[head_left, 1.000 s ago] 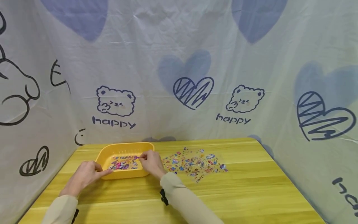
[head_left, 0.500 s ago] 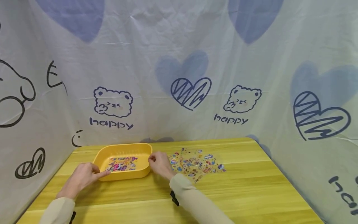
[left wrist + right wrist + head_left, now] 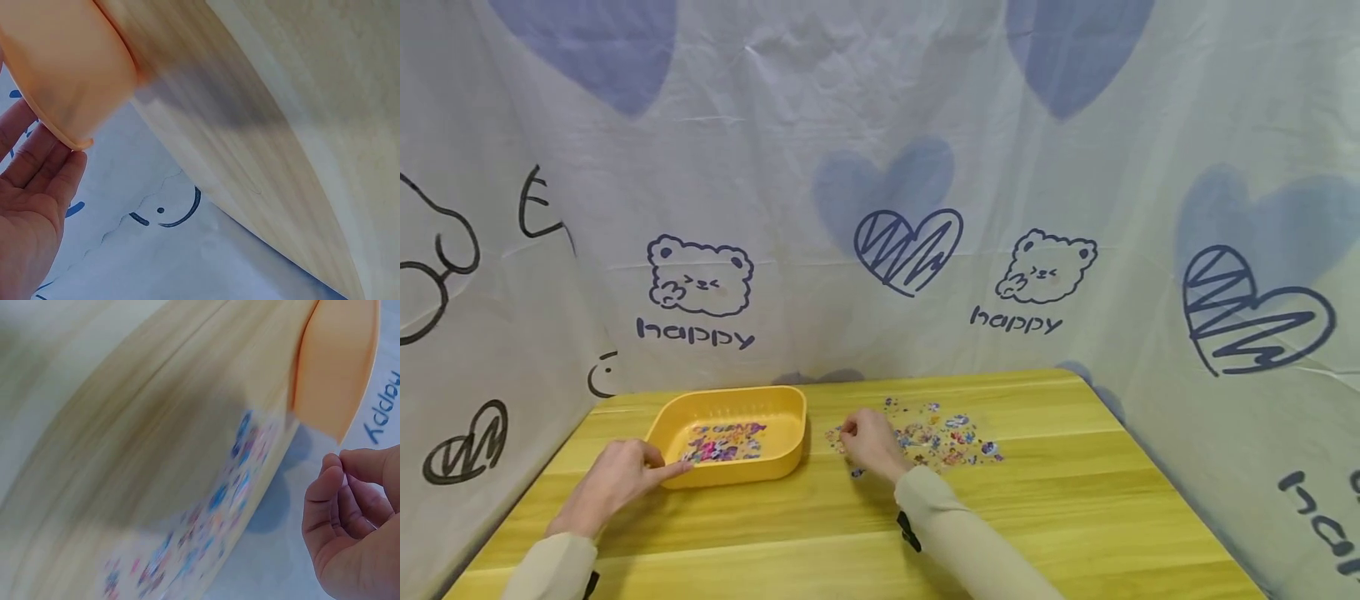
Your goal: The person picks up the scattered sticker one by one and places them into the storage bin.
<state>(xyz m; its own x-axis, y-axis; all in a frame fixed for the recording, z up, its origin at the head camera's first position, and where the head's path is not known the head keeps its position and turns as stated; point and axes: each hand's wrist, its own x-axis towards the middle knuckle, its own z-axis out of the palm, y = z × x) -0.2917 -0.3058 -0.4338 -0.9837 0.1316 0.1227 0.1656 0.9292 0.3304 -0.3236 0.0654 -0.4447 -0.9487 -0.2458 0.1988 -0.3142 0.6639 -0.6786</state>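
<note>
A yellow tray stands at the left of the table, with many small colourful sticker-like pieces on its floor. My left hand grips its near-left corner, thumb at the front rim; in the left wrist view the fingers of the left hand curl around the tray's edge. To the right of the tray, my right hand is over the left part of a spread of similar pieces. In the right wrist view, the right hand has thumb and forefinger together, with nothing visible between them.
The wood-patterned table reaches back to a white cloth printed with hearts and bears. More cloth hangs along the left and right sides. A strip of table separates the tray from the spread of pieces.
My right hand has let go of a small purple piece in the tray and moved right, over the spread of pieces. My left hand keeps its hold on the tray.
</note>
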